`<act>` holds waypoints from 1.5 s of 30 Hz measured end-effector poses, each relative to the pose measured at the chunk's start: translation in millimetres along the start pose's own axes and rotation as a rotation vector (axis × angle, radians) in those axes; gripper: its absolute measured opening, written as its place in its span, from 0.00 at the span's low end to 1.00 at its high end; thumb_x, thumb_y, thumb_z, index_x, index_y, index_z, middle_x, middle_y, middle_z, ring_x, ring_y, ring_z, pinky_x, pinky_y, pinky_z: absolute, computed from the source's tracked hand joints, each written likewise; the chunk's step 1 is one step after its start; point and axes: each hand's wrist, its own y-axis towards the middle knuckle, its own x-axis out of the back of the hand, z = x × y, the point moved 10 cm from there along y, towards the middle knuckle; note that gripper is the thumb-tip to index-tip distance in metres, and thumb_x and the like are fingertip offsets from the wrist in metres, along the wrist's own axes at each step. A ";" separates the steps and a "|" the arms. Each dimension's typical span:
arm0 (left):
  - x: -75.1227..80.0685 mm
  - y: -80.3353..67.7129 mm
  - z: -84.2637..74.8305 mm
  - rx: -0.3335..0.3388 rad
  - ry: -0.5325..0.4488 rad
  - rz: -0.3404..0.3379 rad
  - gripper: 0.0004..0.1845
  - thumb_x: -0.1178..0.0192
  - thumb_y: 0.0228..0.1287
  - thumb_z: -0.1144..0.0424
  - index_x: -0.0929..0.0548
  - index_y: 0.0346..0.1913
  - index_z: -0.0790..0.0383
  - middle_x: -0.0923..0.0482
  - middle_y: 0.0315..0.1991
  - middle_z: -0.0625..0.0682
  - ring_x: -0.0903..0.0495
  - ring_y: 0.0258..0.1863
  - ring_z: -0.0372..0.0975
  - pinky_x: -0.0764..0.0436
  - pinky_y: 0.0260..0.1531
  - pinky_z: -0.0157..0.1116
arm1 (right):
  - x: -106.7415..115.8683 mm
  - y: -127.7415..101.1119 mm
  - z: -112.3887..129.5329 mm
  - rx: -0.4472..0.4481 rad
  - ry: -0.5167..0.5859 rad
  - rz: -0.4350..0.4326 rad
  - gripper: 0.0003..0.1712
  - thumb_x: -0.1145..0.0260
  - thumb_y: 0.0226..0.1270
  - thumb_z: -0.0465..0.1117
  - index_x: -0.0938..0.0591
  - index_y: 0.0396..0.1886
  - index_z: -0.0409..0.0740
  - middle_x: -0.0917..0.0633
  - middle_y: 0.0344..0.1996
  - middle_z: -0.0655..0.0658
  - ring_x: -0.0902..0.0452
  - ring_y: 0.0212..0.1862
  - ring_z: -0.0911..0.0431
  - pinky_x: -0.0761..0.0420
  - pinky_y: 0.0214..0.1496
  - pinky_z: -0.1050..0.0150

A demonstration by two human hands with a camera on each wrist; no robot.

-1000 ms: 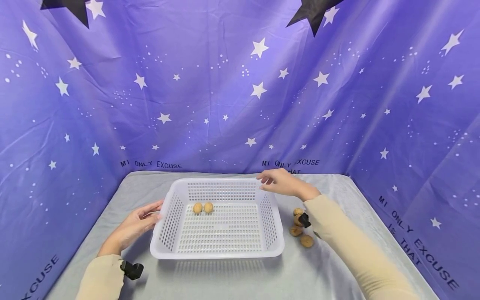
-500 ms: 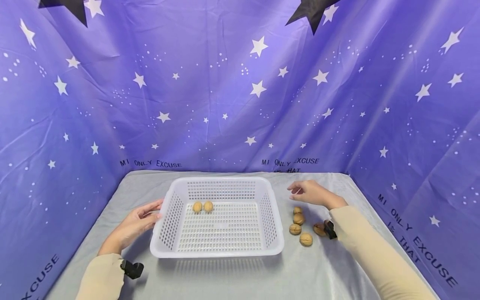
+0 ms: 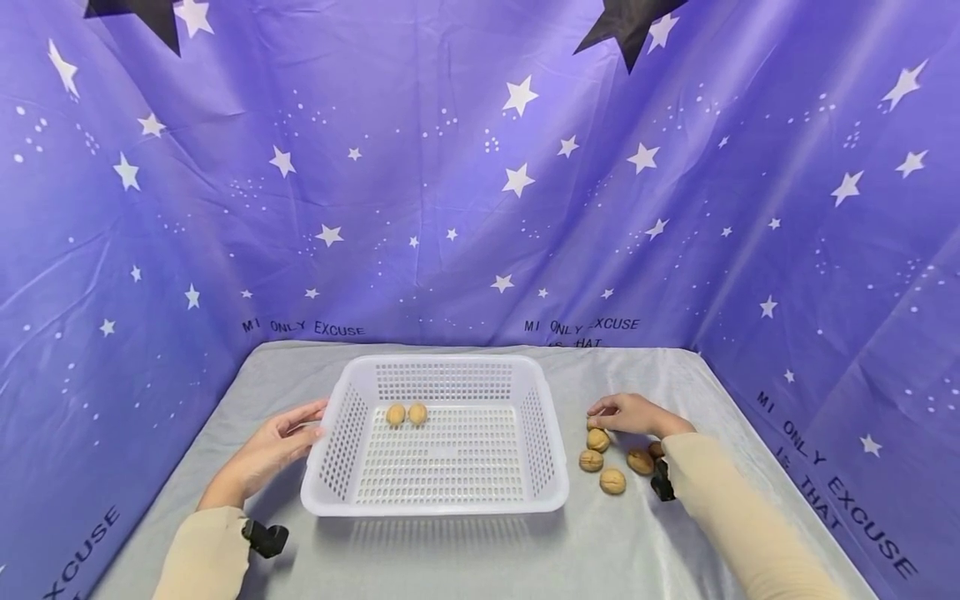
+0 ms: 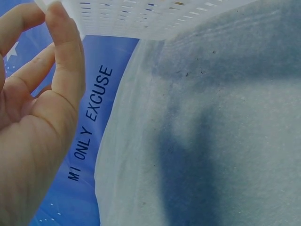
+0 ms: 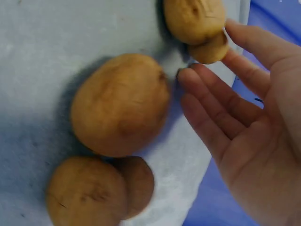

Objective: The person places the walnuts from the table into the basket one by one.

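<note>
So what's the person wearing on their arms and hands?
Both arms are in long cream-beige sleeves that end at the wrists. A small black device sits at each wrist. The left hand and right hand are bare: no gloves, rings or markings show.

Two bare hands, long cream sleeves (image 3: pixel 738 517), small black wrist cameras (image 3: pixel 264 538)

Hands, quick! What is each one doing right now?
Left hand: open, fingers touching the side of the white basket.
Right hand: open, holding nothing, fingertips at the walnuts on the table.
</note>
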 end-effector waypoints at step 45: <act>1.9 3.2 -0.5 0.019 -0.043 0.018 0.35 0.43 0.73 0.72 0.46 0.77 0.72 0.36 0.67 0.67 0.21 0.56 0.38 0.20 0.56 0.36 | 55.8 36.0 141.5 0.243 -0.044 -0.125 0.21 0.29 0.66 0.51 0.14 0.53 0.44 0.13 0.45 0.49 0.16 0.47 0.53 0.16 0.51 0.54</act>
